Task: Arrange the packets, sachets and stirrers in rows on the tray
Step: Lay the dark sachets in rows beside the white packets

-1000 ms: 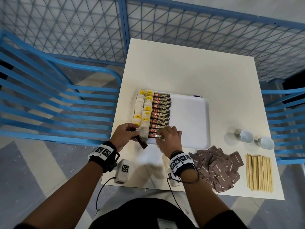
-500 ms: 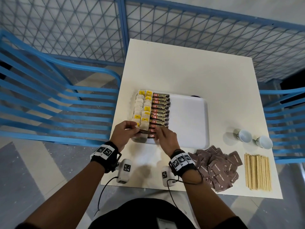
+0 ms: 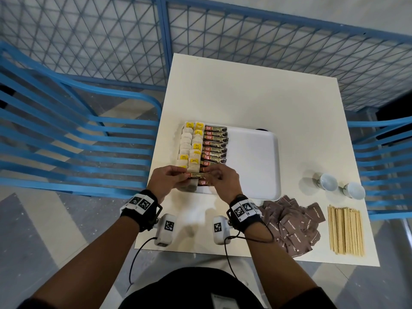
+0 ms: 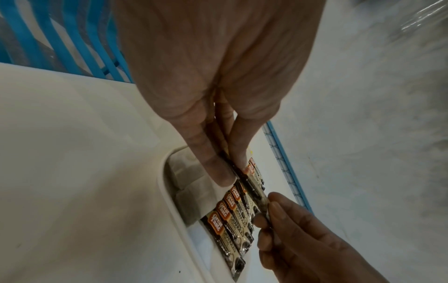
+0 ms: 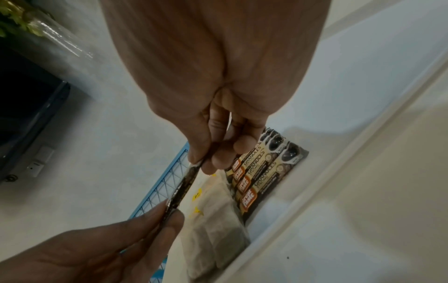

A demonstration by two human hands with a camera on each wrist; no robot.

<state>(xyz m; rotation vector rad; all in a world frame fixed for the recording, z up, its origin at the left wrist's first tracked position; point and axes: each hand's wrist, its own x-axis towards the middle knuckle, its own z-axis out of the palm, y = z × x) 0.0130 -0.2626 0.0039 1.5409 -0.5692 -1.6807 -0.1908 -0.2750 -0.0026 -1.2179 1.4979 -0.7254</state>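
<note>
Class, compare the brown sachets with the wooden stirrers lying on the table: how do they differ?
The brown sachets lie in a loose, overlapping heap; the wooden stirrers lie side by side in a neat parallel batch. The sachets are dark, flat and squarish; the stirrers are pale, thin and long. Both lie on the table, outside the tray.

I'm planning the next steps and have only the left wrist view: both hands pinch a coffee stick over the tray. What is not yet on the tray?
Observer: A heap of brown paper sachets lies on the white table, by the near right corner of the white plastic tray.
Operator: And the stirrers?
Observer: The wooden stirrers lie bundled on the table, right of that heap.
Operator: Is there room beyond this brown coffee granules stick?
Observer: Yes, the tray's right half is bare.
</note>
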